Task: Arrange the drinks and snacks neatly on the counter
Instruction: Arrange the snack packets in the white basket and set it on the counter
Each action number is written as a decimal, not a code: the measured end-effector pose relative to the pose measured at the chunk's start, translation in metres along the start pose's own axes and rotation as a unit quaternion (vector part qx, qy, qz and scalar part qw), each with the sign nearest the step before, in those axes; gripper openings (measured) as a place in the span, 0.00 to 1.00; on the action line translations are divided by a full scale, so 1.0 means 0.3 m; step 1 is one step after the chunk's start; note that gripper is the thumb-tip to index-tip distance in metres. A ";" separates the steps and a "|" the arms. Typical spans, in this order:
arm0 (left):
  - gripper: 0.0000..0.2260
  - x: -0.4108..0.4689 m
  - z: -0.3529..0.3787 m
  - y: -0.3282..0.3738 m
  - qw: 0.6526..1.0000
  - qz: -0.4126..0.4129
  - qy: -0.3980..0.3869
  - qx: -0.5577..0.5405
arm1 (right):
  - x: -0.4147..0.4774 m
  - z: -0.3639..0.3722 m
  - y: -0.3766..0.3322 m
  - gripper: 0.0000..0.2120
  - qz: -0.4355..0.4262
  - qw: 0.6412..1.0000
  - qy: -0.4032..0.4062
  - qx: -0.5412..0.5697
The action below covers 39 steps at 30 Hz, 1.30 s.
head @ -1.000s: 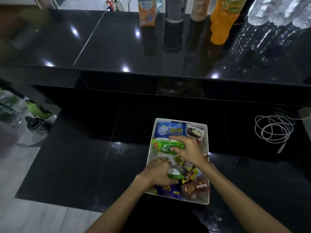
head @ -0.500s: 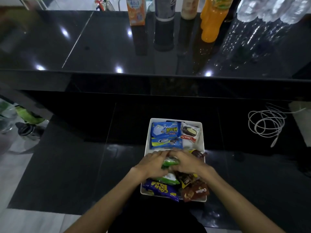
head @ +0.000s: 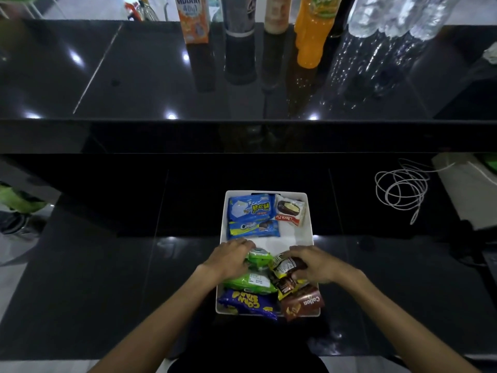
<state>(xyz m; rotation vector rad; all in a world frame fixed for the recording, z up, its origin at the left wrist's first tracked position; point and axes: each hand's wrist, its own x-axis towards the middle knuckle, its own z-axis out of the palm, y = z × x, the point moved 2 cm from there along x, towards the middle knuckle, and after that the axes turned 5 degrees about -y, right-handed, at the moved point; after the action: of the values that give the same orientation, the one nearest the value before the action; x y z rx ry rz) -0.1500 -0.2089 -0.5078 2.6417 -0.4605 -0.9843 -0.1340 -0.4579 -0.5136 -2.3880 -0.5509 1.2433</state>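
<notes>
Left hand gripped green packet, right hand clutched brown packet, Choco Pie in far-right corner of tray, Collon pack near-right.

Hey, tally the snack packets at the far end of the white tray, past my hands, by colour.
Blue packets: 2
White Choco Pie packet: 1
Total: 3
</notes>
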 end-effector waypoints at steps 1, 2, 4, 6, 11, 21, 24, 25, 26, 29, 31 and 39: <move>0.25 0.007 -0.003 0.000 1.000 0.000 -0.001 0.003 | 0.003 0.002 -0.001 0.26 0.001 1.000 0.023 -0.005; 0.25 0.014 -0.008 0.000 1.000 -0.001 0.003 0.007 | 0.007 0.001 -0.002 0.24 0.000 0.999 0.044 -0.017; 0.26 0.033 -0.025 0.003 0.999 0.000 0.028 0.024 | 0.019 -0.009 -0.004 0.20 -0.010 0.994 0.094 -0.052; 0.27 0.060 -0.049 0.011 0.997 0.007 0.058 0.042 | 0.037 -0.037 -0.015 0.15 -0.020 0.984 0.158 -0.073; 0.26 0.138 -0.129 0.011 0.996 -0.038 0.053 0.067 | 0.118 -0.132 -0.035 0.16 0.022 0.949 0.268 -0.162; 0.25 0.194 -0.145 -0.009 0.990 -0.060 0.068 0.108 | 0.195 -0.141 -0.009 0.19 0.065 0.930 0.299 -0.205; 0.30 0.195 -0.132 -0.010 0.987 -0.066 0.072 0.127 | 0.173 -0.137 -0.012 0.19 0.051 0.930 0.314 -0.185; 0.32 0.191 -0.132 -0.008 0.986 -0.069 0.076 0.129 | 0.154 -0.137 -0.016 0.19 0.043 0.928 0.328 -0.169; 0.33 0.181 -0.135 -0.005 0.986 -0.070 0.084 0.129 | 0.130 -0.137 -0.023 0.19 0.033 0.925 0.346 -0.152; 0.33 0.119 -0.160 0.008 0.981 -0.056 0.144 0.113 | 0.032 -0.130 -0.033 0.18 -0.029 0.912 0.393 -0.111; 0.32 0.053 -0.157 0.018 0.979 -0.009 0.188 0.073 | -0.035 -0.114 -0.030 0.18 -0.086 0.934 0.341 -0.068; 0.32 -0.097 -0.007 0.036 0.989 0.082 -0.105 0.062 | -0.096 0.000 -0.025 0.23 -0.093 0.979 0.129 -0.125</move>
<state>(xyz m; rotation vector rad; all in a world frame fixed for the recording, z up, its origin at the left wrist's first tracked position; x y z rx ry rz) -0.1716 -0.2071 -0.4855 2.5659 -0.7983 -1.2217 -0.1504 -0.4663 -0.4903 -2.5785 -0.8675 0.8082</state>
